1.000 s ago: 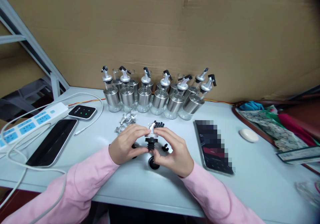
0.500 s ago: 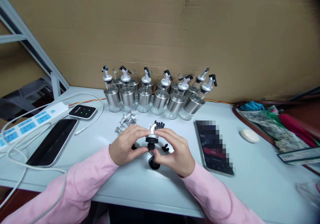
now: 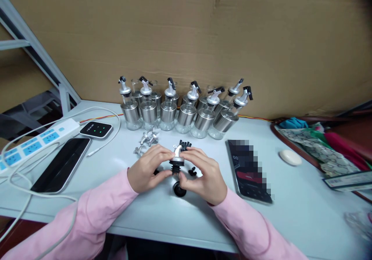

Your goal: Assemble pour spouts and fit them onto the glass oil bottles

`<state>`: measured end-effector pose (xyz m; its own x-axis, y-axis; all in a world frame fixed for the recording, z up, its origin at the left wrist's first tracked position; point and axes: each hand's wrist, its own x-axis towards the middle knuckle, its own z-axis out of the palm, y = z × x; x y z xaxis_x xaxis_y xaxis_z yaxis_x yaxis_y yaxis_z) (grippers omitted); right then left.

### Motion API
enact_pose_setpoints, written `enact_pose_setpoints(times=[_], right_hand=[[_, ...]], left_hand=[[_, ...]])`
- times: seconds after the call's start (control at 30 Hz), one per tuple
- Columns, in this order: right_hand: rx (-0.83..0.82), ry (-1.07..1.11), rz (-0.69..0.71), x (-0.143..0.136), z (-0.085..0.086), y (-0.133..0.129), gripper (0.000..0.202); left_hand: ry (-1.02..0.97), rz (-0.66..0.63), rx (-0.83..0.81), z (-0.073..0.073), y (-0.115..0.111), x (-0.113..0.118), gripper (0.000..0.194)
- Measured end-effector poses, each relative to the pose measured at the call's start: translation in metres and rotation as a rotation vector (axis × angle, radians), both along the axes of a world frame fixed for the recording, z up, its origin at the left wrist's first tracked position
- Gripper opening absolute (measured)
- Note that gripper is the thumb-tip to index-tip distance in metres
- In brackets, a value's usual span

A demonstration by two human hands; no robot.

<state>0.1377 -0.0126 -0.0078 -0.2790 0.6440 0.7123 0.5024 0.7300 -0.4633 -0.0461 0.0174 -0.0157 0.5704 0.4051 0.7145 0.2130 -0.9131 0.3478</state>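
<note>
Between my hands is a pourer spout (image 3: 177, 160), silver on top with a black ribbed stopper below. My left hand (image 3: 148, 169) grips it from the left, fingertips at the silver collar and thumb at the stopper. My right hand (image 3: 204, 174) pinches it the same way from the right. Just below it on the table lies a round black stopper piece (image 3: 179, 189). Small black parts (image 3: 192, 171) lie by my right fingers, and several black flip caps (image 3: 185, 145) sit behind the spout. Loose silver spout tops (image 3: 149, 136) are heaped beyond my left hand.
Glass oil bottles with steel sleeves (image 3: 186, 115) stand in rows at the back, the front ones fitted with spouts. A phone (image 3: 247, 171) and a white oval object (image 3: 290, 157) lie right. Another phone (image 3: 62, 165), a Wi-Fi device (image 3: 96, 130), a power strip (image 3: 31, 147) and cables occupy the left.
Almost nothing differs. Both hands keep hold of the pourer spout, with only a very slight shift of the fingers around it.
</note>
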Motion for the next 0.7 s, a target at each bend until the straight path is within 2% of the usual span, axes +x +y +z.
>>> enact_pose_setpoints(times=[0.23, 0.47, 0.6, 0.7], right_hand=[[-0.04, 0.004, -0.004, -0.0004, -0.0006, -0.0015, 0.032], [-0.267, 0.117, 0.05, -0.0013, 0.0013, -0.003, 0.031], [-0.428, 0.25, 0.078, -0.0017, -0.0013, -0.0038, 0.042], [-0.457, 0.312, 0.089, -0.0017, -0.0024, -0.0047, 0.038]], left_hand=[[0.001, 0.007, 0.02, -0.0015, 0.0017, -0.0007, 0.026], [-0.019, 0.052, 0.015, 0.0, 0.0015, 0.0004, 0.032], [-0.007, 0.113, 0.023, -0.0001, 0.0009, 0.0, 0.032], [-0.009, 0.152, 0.054, -0.0006, 0.0016, -0.0014, 0.029]])
